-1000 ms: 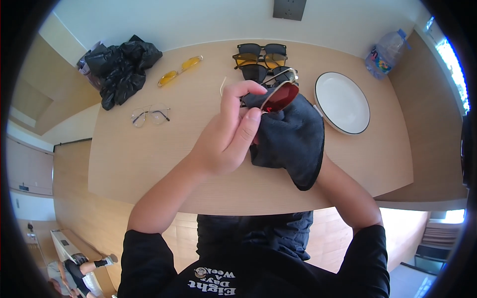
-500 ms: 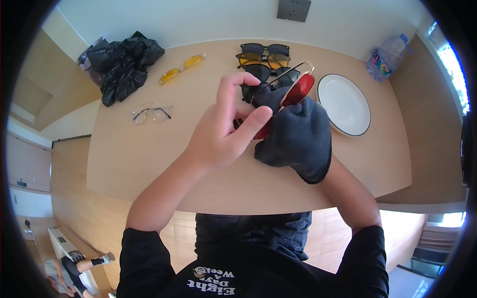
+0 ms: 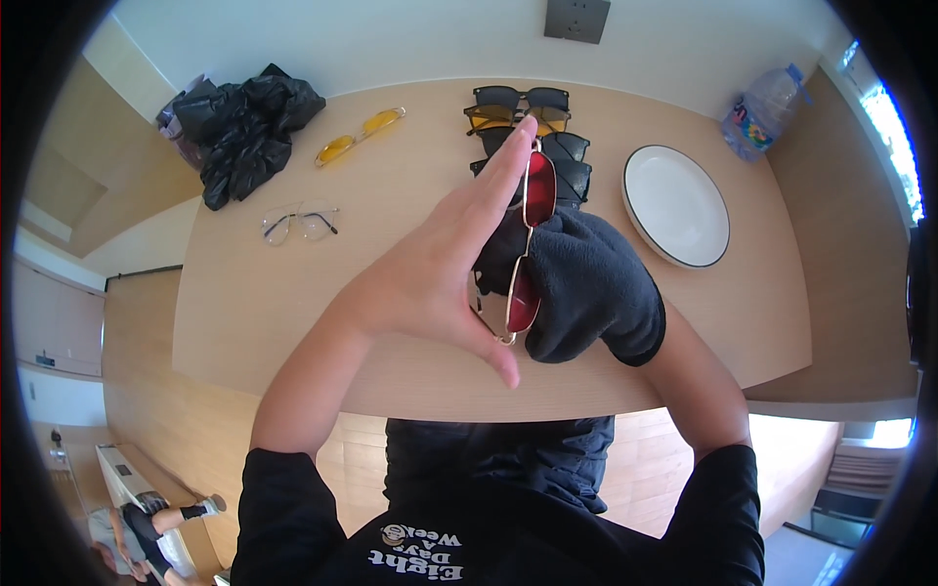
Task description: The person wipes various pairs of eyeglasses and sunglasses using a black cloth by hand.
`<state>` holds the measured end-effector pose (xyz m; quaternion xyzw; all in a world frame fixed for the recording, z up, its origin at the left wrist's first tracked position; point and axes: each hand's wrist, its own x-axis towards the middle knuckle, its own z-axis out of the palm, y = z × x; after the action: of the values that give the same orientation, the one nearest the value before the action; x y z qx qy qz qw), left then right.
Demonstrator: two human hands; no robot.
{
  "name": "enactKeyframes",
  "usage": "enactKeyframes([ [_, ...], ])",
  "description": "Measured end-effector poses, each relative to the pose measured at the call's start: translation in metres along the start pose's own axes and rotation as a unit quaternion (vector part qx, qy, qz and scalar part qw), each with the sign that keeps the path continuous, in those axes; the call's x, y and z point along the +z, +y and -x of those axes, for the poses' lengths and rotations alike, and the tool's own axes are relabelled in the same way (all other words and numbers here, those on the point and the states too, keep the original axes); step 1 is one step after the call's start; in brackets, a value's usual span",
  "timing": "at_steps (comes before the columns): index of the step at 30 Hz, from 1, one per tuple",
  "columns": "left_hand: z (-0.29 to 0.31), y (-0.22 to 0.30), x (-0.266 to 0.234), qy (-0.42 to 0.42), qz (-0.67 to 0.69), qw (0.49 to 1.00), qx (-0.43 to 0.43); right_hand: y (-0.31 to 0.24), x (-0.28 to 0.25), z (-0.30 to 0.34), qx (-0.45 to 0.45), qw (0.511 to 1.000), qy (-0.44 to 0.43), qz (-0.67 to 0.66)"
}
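Above the desk, a pair of sunglasses (image 3: 540,190) with red lenses and a thin gold frame stands turned nearly on end. My right hand (image 3: 596,288), covered by a dark grey cloth mitt (image 3: 625,283), closes on it around the middle; grey cloth shows on both sides of the frame. Bare, my left hand (image 3: 435,259) is open behind the frame, fingers stretched up past the upper hinge and thumb spread below the lower one. The frame lies between thumb and fingers, near or touching both. Its temples are partly hidden by the left hand.
Beyond my hands, several dark and yellow-lensed sunglasses (image 3: 521,98) stand in a column. Yellow glasses (image 3: 360,135) and clear glasses (image 3: 300,225) lie left. A black plastic bag (image 3: 249,132) sits far left, a white plate (image 3: 676,205) right, a plastic bottle (image 3: 760,112) at the back right corner.
The red sunglasses have turned from slanting to nearly upright in view and come lower. My left hand has opened from a curled grip to stretched fingers; the mitted hand has shifted slightly nearer me.
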<state>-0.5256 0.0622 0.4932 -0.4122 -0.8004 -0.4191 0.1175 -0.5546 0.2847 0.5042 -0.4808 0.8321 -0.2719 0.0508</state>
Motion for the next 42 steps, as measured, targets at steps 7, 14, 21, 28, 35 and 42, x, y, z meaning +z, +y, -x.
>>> enactKeyframes([
  [7, 0.001, 0.0, -0.004, -0.008, 0.033, 0.999, -0.015, 0.009, 0.008, 0.004, -0.074, 0.994, 0.079, -0.002],
  [14, 0.002, 0.002, -0.003, 0.013, -0.05, 0.999, 0.002, 0.009, 0.01, 0.001, -0.099, 0.978, 0.156, 0.094],
  [21, 0.0, 0.005, -0.003, 0.034, -0.084, 0.996, 0.018, 0.011, 0.007, 0.002, -0.096, 0.973, 0.17, 0.122],
  [28, 0.002, -0.008, -0.011, 0.064, -0.111, 0.992, 0.019, -0.007, -0.002, -0.005, -0.053, 0.983, 0.098, 0.147],
  [35, 0.004, -0.012, -0.013, 0.099, -0.191, 0.977, 0.007, -0.008, 0.003, -0.003, -0.015, 0.972, 0.23, -0.039],
  [42, -0.001, 0.031, 0.04, 0.13, 0.423, 0.889, -0.12, 0.007, -0.002, 0.001, -0.129, 0.938, 0.302, 0.109],
])
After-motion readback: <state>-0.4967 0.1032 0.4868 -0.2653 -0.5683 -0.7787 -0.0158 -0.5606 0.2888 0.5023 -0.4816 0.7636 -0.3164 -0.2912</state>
